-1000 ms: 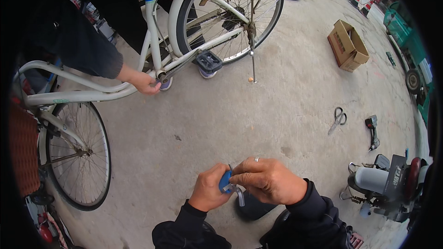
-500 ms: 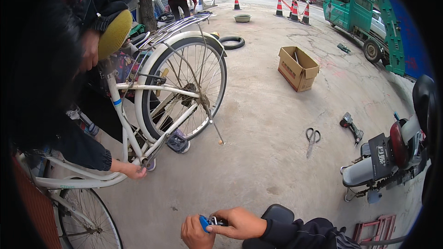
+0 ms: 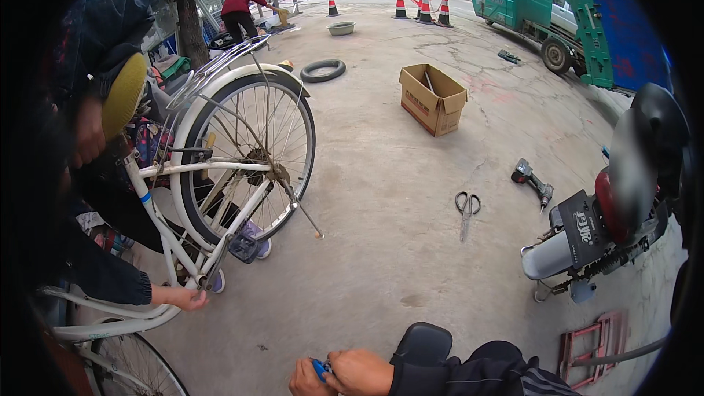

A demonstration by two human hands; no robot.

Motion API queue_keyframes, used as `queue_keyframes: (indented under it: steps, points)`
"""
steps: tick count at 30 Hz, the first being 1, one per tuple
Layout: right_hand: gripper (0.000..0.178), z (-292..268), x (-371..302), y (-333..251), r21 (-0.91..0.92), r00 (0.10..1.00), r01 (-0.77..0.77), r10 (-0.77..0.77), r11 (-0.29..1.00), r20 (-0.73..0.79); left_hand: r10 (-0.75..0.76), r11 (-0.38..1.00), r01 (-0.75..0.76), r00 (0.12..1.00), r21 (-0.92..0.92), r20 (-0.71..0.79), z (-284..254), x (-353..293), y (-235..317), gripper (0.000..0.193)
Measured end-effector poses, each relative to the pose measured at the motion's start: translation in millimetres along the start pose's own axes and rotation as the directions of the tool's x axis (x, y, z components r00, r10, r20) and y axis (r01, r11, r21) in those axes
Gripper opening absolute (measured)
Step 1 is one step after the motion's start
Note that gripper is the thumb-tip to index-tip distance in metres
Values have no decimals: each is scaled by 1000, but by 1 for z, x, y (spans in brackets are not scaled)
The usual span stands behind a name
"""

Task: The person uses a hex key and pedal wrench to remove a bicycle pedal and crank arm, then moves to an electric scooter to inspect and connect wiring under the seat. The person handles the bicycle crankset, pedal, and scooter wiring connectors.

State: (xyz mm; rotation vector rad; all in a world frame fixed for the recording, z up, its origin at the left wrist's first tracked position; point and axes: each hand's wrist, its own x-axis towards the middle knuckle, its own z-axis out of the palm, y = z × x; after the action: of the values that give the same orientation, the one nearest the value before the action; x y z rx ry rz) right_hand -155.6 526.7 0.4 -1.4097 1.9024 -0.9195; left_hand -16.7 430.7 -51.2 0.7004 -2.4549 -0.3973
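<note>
Low in the head view, my left hand (image 3: pixel 310 379) is closed around a small blue object (image 3: pixel 320 369), its kind mostly hidden by fingers. My right hand (image 3: pixel 361 372) presses against it from the other side, fingers curled over it. To the left leans a white bicycle (image 3: pixel 192 169) with its rear wheel toward me. Another person's hand (image 3: pixel 180 298) reaches to the bicycle's crank area, near the black pedal (image 3: pixel 244 248); their other hand (image 3: pixel 89 132) is by the yellow-green saddle (image 3: pixel 125 95).
Scissors (image 3: pixel 466 213) and a cordless drill (image 3: pixel 532 183) lie on the concrete. An open cardboard box (image 3: pixel 433 106), a black tyre (image 3: pixel 323 70) and a basin (image 3: pixel 341 28) stand farther off. At right are a scooter (image 3: pixel 576 238) and a red metal frame (image 3: pixel 594 352); traffic cones (image 3: pixel 425 9) stand beyond.
The whole scene has shifted left in my view. My right hand has closed further over the blue object, covering the metal part that showed before. The other person's hand stays near the crank.
</note>
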Motion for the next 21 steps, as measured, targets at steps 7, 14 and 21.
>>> queue_keyframes:
  steps: [7, 14, 21]
  points:
    - [45, -6, -17, -6, 153, 985, -155, 165, 976, -52, -103, 990, 109, 992, -91, 70, -10, 7, 27, 20]
    - [52, -22, -65, -31, 288, 921, -390, 371, 875, 120, -281, 902, 365, 902, -231, 328, -26, -24, 71, 40]
    - [37, -18, -118, -35, 343, 837, -544, 461, 766, 296, -275, 886, 415, 830, -207, 486, -42, -68, 108, 47]
